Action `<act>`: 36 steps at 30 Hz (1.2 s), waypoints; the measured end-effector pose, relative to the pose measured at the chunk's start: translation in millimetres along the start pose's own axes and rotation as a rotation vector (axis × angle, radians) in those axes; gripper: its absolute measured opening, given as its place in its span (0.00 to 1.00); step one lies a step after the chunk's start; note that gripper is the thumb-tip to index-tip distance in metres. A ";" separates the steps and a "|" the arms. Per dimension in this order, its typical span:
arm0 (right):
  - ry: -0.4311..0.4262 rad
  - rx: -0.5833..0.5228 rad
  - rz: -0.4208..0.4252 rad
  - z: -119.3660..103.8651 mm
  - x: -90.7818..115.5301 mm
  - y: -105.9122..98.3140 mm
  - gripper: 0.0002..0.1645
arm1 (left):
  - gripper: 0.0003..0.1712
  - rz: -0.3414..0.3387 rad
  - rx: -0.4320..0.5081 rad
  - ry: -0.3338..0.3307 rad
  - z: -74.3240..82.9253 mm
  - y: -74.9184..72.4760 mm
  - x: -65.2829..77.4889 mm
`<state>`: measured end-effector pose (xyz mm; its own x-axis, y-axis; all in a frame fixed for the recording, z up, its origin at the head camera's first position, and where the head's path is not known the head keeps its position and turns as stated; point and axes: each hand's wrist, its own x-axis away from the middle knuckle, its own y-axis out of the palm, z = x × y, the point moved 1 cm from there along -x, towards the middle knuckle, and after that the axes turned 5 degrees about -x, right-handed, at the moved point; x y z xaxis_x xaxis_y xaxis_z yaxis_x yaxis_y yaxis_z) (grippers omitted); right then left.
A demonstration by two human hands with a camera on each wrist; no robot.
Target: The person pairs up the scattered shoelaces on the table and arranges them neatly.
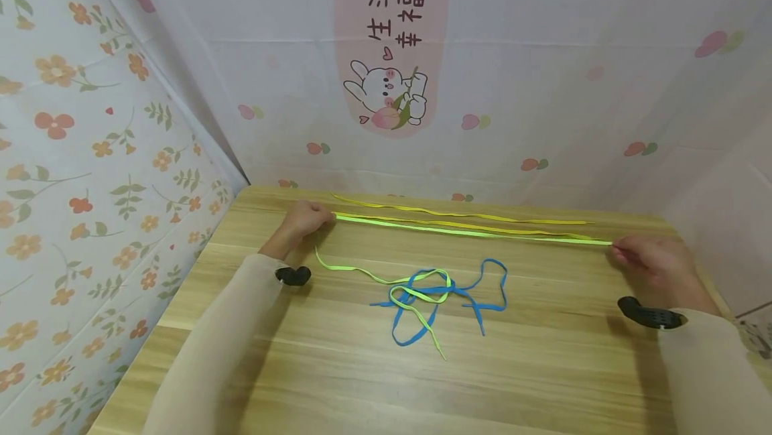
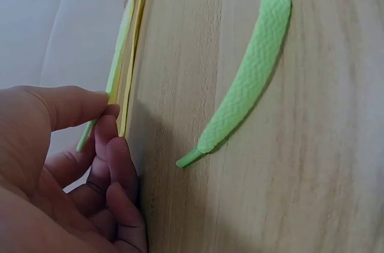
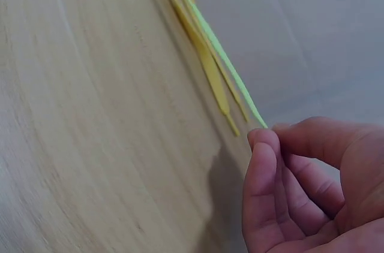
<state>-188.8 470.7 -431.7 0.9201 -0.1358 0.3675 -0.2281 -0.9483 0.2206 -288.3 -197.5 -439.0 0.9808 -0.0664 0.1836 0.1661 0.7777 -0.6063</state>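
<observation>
Nearest, the left sleeve (image 1: 208,348) and the right sleeve (image 1: 712,375) are flanking the wooden table (image 1: 386,395), with 1 black strap sitting at each wrist. Beyond them, the blue lace (image 1: 462,288) is lying in tangled loops on the tabletop, and the loose green lace (image 2: 255,61) is winding through it, 1 end pointing towards the left hand (image 1: 307,216).

Farther on, the stretched green lace (image 1: 473,232) is running straight between the 2 hands, near the table's back edge. The left hand is pinching 1 end between thumb and forefinger; a short green tip is sticking out past the grip, and the other fingers are curling. The right hand (image 1: 657,257) is pinching the opposite end between thumb and forefinger, its remaining fingers bending inwards.

Just behind, 1 near yellow lace is lying alongside; whether the left fingers are touching it, I cannot tell. The far yellow lace (image 1: 446,212) is lying roughly parallel. At the back, the white curtain (image 1: 543,86) is hanging, showing 1 printed rabbit (image 1: 386,90).
</observation>
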 end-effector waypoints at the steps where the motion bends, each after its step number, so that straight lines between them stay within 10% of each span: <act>1: 0.005 0.006 0.018 1.2 -2.1 0.4 0.24 | 0.14 0.000 -0.010 -0.002 0.0 0.1 -0.7; 23: 0.033 0.145 0.175 10.6 -11.1 12.4 0.23 | 0.13 -0.023 -0.195 -0.076 4.3 -4.5 -6.8; 36: 0.054 0.174 0.169 10.6 -12.5 2.8 0.22 | 0.12 -0.043 -0.136 -0.077 -6.2 -19.7 -3.6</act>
<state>-197.5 466.7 -445.2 0.8541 -0.2858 0.4346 -0.3148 -0.9491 -0.0056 -294.5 -216.5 -432.6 0.9627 -0.0455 0.2668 0.2248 0.6831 -0.6949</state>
